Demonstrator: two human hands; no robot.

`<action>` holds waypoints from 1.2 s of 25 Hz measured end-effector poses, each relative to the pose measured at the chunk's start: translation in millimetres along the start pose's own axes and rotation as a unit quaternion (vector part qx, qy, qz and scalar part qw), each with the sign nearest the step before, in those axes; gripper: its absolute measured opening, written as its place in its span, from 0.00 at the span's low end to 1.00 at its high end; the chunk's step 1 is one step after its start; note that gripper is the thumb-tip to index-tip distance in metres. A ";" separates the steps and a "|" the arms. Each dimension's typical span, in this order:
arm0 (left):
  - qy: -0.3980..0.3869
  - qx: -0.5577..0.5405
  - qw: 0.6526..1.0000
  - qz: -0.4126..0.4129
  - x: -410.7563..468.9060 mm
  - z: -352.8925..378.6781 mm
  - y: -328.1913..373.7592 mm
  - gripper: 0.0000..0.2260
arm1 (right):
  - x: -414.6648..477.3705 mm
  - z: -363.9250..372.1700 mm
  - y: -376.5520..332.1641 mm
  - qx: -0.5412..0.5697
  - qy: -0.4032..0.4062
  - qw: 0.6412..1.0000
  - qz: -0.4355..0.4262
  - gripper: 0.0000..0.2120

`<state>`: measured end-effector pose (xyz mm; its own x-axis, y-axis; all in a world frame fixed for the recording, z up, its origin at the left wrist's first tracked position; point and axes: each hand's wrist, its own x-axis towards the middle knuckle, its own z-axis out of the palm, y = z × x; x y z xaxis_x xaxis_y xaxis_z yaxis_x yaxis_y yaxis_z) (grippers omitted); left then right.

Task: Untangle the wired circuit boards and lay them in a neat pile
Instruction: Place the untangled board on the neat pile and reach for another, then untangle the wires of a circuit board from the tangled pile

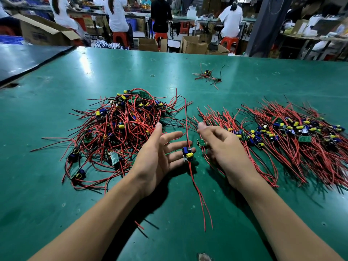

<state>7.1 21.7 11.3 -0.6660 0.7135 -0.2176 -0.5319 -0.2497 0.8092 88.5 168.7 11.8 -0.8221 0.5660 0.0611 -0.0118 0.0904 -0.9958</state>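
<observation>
A tangled heap of wired circuit boards (120, 127) with red and black leads lies left of centre on the green table (56, 204). To the right, boards lie side by side in a sorted pile (286, 132). My left hand (156, 157) is beside the heap, palm turned right and fingers straight. Just off its fingertips is a single board (188, 153) with blue and yellow parts, its red leads running up and down from it. My right hand (224, 147), blurred, curls its fingers round a green board (201, 143) whose red leads trail beneath the hand.
A small clump of boards and wires (208, 76) lies farther back, with a rubber band (152, 75) to its left. A cut piece of red wire (139, 225) lies near my left forearm. People sit at benches beyond the table's far edge.
</observation>
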 end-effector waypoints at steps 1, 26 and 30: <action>-0.002 -0.007 1.000 0.003 0.2 -0.6 0.3 0.30 | -2.8 1.7 1.1 -0.065 -0.010 0.998 -0.021 0.19; 0.098 0.770 0.588 0.228 -16.5 -9.7 -3.4 0.11 | -5.5 10.1 16.8 -0.343 0.012 0.903 -0.258 0.04; 0.056 0.725 0.637 0.256 -11.9 -12.7 -1.9 0.03 | -1.2 2.1 19.3 -0.419 -0.049 0.891 -0.169 0.05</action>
<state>9.4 5.4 5.5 -0.6349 0.7095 0.3059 0.7576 0.4941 0.4265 88.0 168.0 -7.6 -0.8984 0.3202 0.3005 0.1276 0.8452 -0.5190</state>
